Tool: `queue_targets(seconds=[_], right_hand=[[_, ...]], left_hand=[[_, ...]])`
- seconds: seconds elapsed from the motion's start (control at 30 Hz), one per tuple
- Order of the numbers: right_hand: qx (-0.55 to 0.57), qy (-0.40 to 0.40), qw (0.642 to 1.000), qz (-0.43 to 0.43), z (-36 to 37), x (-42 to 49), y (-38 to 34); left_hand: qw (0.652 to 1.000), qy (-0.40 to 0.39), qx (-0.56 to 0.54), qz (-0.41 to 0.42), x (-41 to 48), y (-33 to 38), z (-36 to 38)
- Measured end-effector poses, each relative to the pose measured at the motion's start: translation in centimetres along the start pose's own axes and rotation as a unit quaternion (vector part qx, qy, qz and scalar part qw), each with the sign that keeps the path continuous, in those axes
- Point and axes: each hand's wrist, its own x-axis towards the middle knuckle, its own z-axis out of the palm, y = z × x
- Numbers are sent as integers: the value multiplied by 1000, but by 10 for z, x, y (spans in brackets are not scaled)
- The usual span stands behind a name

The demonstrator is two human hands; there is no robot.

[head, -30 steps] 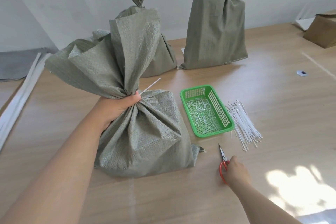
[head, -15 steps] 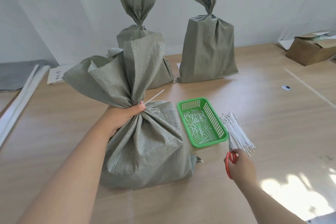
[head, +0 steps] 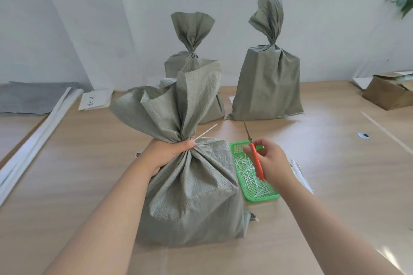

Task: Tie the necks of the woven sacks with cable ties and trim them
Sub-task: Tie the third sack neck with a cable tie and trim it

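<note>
Grip L: our L hand (head: 172,152) curls tight round neck of near sack (head: 192,196); sack stands front-centre on table (head: 335,174)
Tie tail (head: 205,132): white, pokes up-right from neck, just past our thumb; not yet trimmed
Grip R: our R hand (head: 274,163) holds scissors (head: 257,163) by orange handles; blades look closed, tip up, apart from tail
Basket (head: 263,197): green, just R of sack; offcuts inside
Risk: we reckon a cut too near neck could nick weave or thumb; offcut may fly past basket

Three woven sacks (head: 192,196) (head: 268,87) (head: 192,29), one green basket (head: 262,198), one scissors (head: 257,161), one cardboard box (head: 388,94)
</note>
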Motion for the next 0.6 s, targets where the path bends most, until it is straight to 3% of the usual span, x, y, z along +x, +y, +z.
queue_targets(seconds=[0.2,0.4,0.6], right_hand=[[37,-93,995,30,8,-9,-55],[33,-245,965,93,19,-28,-92],[-12,-287,948,139,28,-35,-98]], left_hand=[[999,35,14,23,-1,2,-4],[998,52,26,26,-3,4,-2],[996,70,35,47,-3,1,0]])
